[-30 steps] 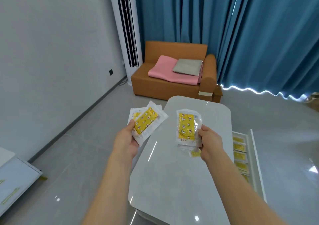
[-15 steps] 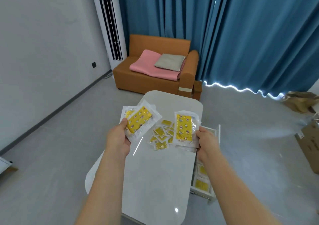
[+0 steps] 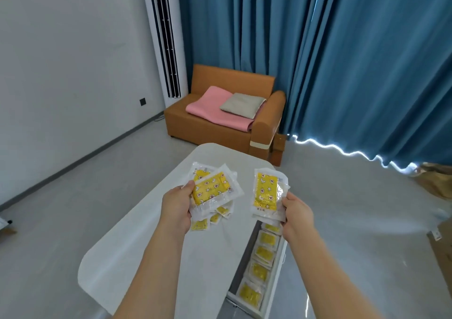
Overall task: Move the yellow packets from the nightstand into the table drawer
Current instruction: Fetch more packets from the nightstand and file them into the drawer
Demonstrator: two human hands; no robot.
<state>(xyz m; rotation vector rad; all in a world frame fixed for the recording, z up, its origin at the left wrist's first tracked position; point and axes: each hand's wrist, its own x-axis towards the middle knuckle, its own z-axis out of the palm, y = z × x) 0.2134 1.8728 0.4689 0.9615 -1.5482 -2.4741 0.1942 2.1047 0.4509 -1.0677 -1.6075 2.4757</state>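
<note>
Two hands: left hand (image 3: 176, 205) grips yellow packets (image 3: 211, 188); right hand (image 3: 297, 213) pinches another packet (image 3: 266, 194).
Drawer (image 3: 276, 279): pulled out, row of stored packets (image 3: 259, 271) inside.

No legible text anywhere. The packet (image 3: 266, 191) pinched in my right hand (image 3: 297, 214) carries a short dark mark on its white lower edge, too small to read. The packets (image 3: 211, 189) in my left hand (image 3: 176, 207) show only star and moon prints.
</note>
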